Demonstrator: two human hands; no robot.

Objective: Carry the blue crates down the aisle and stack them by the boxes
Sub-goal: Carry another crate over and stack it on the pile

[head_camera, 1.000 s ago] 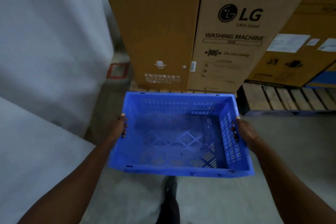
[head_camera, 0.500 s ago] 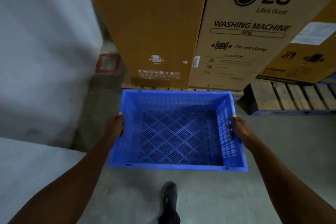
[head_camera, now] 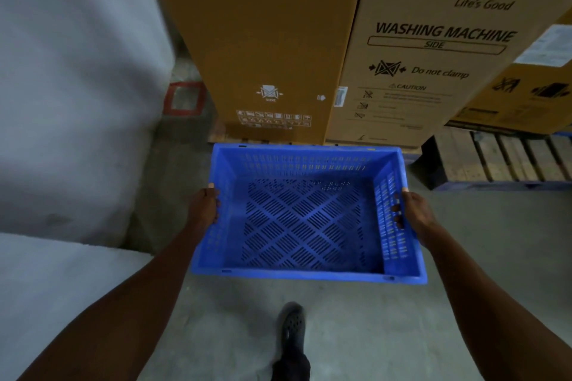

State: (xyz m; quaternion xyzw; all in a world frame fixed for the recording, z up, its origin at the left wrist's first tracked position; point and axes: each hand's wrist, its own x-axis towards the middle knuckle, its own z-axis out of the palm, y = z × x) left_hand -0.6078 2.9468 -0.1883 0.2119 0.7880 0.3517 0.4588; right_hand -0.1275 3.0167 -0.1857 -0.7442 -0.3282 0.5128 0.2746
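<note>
Both hands gripped 1 blue crate (head_camera: pixel 306 216) by its short sides and held it above the floor (head_camera: pixel 464 303). The left hand (head_camera: pixel 204 207) curled over the left rim; the right hand (head_camera: pixel 413 210) clamped the right wall, fingers (head_camera: pixel 396 209) poking through the slots. The crate was empty, its far edge just before the boxes (head_camera: pixel 309 40). A pallet (head_camera: pixel 501 161) sat at right, a shoe (head_camera: pixel 292 323) below.

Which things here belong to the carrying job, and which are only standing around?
For the job:
blue crate, empty
left hand and right hand, gripping its sides
washing machine boxes

Standing around:
wooden pallet
red square floor marking
white wall
</note>
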